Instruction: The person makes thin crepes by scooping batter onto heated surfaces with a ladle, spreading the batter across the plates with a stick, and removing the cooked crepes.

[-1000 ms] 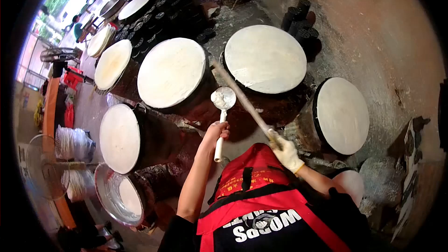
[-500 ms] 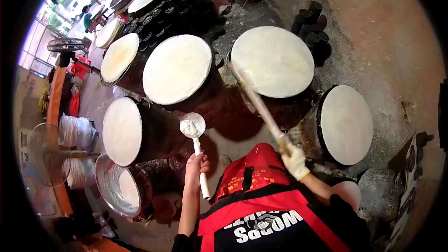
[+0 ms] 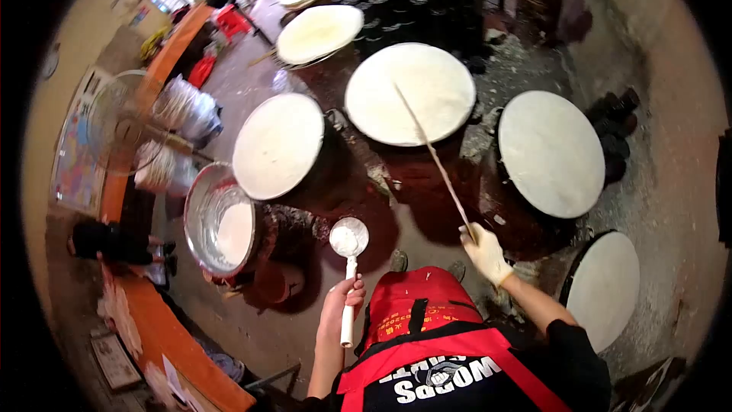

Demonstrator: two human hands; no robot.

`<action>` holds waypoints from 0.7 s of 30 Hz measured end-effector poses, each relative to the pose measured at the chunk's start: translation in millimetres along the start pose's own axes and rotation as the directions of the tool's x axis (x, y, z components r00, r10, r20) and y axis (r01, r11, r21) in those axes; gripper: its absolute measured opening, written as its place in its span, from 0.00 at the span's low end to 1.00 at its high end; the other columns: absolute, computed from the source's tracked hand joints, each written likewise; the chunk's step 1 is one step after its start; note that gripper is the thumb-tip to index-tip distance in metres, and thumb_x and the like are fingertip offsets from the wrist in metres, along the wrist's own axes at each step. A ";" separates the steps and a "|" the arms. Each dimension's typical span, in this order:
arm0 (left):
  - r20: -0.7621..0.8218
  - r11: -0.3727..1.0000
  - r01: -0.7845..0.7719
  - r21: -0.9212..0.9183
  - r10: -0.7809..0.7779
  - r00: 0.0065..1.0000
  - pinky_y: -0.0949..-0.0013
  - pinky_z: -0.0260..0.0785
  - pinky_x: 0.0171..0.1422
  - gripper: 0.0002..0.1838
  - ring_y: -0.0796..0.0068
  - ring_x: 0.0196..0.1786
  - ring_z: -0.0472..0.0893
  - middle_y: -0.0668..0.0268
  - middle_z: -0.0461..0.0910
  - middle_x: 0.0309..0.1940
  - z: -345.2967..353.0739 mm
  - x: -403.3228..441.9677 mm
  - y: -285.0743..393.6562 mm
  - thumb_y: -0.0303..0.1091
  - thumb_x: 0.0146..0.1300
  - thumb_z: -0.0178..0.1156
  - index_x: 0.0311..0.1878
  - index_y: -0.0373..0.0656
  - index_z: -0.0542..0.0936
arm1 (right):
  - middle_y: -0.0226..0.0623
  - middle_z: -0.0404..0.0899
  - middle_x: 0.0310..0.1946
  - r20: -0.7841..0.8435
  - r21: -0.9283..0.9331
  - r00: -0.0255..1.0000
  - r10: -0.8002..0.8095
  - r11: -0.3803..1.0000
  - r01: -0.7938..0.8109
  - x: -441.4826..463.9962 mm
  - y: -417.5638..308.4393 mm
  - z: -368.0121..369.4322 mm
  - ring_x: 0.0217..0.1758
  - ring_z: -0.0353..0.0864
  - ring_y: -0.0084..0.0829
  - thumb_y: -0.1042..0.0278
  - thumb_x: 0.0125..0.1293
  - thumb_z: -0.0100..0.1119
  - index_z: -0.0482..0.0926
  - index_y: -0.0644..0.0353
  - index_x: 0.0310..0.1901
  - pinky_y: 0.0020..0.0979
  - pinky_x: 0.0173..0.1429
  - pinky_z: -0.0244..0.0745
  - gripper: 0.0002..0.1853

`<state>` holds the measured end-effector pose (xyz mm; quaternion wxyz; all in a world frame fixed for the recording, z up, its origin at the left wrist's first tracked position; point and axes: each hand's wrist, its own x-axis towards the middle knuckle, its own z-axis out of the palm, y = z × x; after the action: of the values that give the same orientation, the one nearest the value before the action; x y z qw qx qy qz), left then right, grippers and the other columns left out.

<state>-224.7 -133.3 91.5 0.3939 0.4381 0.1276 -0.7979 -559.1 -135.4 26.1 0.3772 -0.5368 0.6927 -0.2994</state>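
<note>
My left hand (image 3: 338,309) is closed round the white handle of a ladle (image 3: 349,237) whose round bowl holds white batter. My right hand (image 3: 486,255), in a pale work glove, grips a long thin spatula (image 3: 436,159), its blade seen nearly edge-on. The spatula's far end lies over the middle round griddle (image 3: 381,111), which a white sheet covers; whether it touches cannot be made out. Similar white-topped griddles stand around: one at the left (image 3: 276,145), one at the right (image 3: 550,156), one at the lower right (image 3: 608,290).
A metal basin (image 3: 200,217) with white batter stands at the left. Black honeycomb coal briquettes (image 3: 412,19) are stacked at the back. A stand fan (image 3: 126,126), an orange counter edge (image 3: 164,336) and a person in dark clothes (image 3: 114,243) are further left.
My view has turned left, so the griddles appear shifted right. The spatula has gone from the right-hand griddle to the middle one and turned its blade edge-on. The ladle stays in my left hand.
</note>
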 end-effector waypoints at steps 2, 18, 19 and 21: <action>-0.059 0.990 -0.135 0.043 0.138 0.989 0.84 0.53 0.15 0.08 0.85 0.19 0.59 0.66 0.66 0.27 -21.5 -10.2 10.0 0.25 0.67 0.45 0.46 0.31 0.66 | 0.52 0.77 0.31 0.089 -0.247 0.996 -0.033 0.968 0.054 50.1 -28.7 19.7 0.34 0.79 0.45 0.62 0.61 0.53 0.72 0.62 0.45 0.40 0.39 0.72 0.14; -0.085 0.855 -0.514 -0.067 0.508 0.857 0.84 0.51 0.17 0.10 0.85 0.21 0.61 0.67 0.65 0.27 -93.7 -65.9 239.8 0.25 0.64 0.50 0.48 0.35 0.68 | 0.38 0.76 0.40 -0.044 -0.710 0.932 -0.360 0.668 0.224 244.7 -177.8 144.1 0.39 0.79 0.46 0.64 0.52 0.60 0.74 0.51 0.43 0.43 0.42 0.74 0.15; -0.093 0.848 -0.521 -0.095 0.514 0.853 0.84 0.51 0.17 0.10 0.85 0.21 0.61 0.67 0.66 0.27 -98.5 -65.6 249.8 0.25 0.64 0.50 0.48 0.34 0.68 | 0.39 0.76 0.40 0.023 -0.691 0.930 -0.367 0.667 0.280 244.3 -189.8 153.6 0.39 0.79 0.45 0.63 0.53 0.59 0.74 0.52 0.43 0.41 0.42 0.75 0.14; -0.131 0.821 -0.554 -0.138 0.539 0.832 0.85 0.51 0.17 0.10 0.86 0.20 0.60 0.67 0.66 0.27 -101.6 -63.9 264.6 0.24 0.64 0.50 0.48 0.33 0.68 | 0.41 0.76 0.40 0.166 -0.635 0.907 -0.388 0.661 0.399 243.7 -218.4 179.4 0.40 0.79 0.43 0.63 0.56 0.57 0.74 0.54 0.44 0.39 0.43 0.75 0.14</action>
<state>51.5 -218.4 120.8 0.6361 0.4548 0.0812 -0.6180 -328.5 -426.7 59.9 0.0965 -0.7732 0.6175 -0.1073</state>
